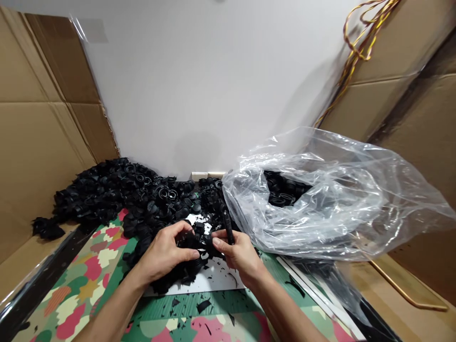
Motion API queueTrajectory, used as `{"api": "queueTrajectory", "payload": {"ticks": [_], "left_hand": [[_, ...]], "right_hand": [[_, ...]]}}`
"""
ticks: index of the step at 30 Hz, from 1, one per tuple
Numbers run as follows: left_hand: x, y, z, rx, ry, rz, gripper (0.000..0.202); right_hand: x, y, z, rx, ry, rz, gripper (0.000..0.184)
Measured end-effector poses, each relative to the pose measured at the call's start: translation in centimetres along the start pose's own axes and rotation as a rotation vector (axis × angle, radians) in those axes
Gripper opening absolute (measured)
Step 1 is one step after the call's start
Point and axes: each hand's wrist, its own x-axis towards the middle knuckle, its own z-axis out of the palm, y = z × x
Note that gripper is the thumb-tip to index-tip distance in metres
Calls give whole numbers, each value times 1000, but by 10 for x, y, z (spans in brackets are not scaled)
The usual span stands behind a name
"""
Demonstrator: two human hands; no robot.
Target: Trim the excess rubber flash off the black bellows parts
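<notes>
My left hand (pixel 167 249) curls its thumb and fingers around a small black rubber part (pixel 187 241), partly hidden by the fingers. Just to the right, my right hand (pixel 239 254) has a slim black pen-like tool (pixel 228 227) lodged between its fingers, pointing up and away. Its thumb and forefinger pinch at the edge of a black piece (pixel 205 239) close to the left hand; I cannot tell whether this is the same part. Below both hands lies a white sheet (pixel 217 278) strewn with black scraps.
A large heap of ribbed black rubber parts (pixel 107 190) spreads along the back left. At right stands a clear plastic bag (pixel 320 213) with more black parts inside. Cardboard walls (pixel 42 85) flank the patterned table cover (pixel 89 275). Twisted wires (pixel 356 50) hang at upper right.
</notes>
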Motion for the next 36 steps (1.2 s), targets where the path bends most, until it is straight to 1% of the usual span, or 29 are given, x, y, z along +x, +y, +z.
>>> {"api": "queueTrajectory", "payload": {"ticks": [2, 4, 6, 8, 10, 13, 14, 16, 18, 20, 22, 24, 26, 28, 30, 32, 34, 36], "left_hand": [[-7, -3, 1, 50, 96, 73, 22], [-12, -7, 2, 59, 155, 98, 23], [-15, -10, 3, 1, 142, 52, 24], [-17, -11, 3, -113, 90, -10, 28], [-16, -10, 2, -231, 59, -42, 30], [-13, -7, 0, -303, 81, -69, 30], [-12, -7, -1, -286, 101, -64, 30], [-11, -6, -4, -173, 173, -10, 27], [-12, -6, -5, 16, 273, 80, 24], [-16, -6, -6, 199, 349, 148, 24], [-23, -8, -4, 313, 374, 139, 26], [-32, -9, 1, 346, 371, 54, 29], [-41, -10, 7, 269, 340, -55, 32], [-49, -11, 14, 71, 307, -128, 34], [-56, -11, 22, -175, 322, -156, 35], [-62, -10, 32, -386, 366, -191, 32], [-67, -10, 44, -538, 391, -276, 29], [-71, -10, 55, -661, 397, -374, 36]], "right_hand": [[1, 0, 2, 7, 25, -15, 36], [0, 1, 4, 6, 32, -12, 35], [-1, 0, 6, 5, 20, 6, 35], [-2, -1, 8, 3, 2, 10, 34], [-2, -4, 10, -7, -14, -2, 33], [0, -7, 13, -29, -24, -41, 31], [1, -8, 13, -38, -22, -58, 30], [2, -7, 14, -53, -16, -95, 28], [3, -5, 13, -72, -21, -123, 26], [3, -2, 11, -86, -33, -139, 27], [2, 1, 7, -89, -23, -156, 30], [0, 1, 2, -75, 7, -190, 37], [-3, -2, -2, -52, 31, -224, 43], [-7, -5, -5, -18, 42, -252, 47], [-11, -7, -7, 20, 48, -289, 50], [-15, -7, -10, 32, 56, -361, 50], [-17, -5, -12, 9, 54, -435, 50], [-19, 0, -12, -2, 19, -460, 52]]}}
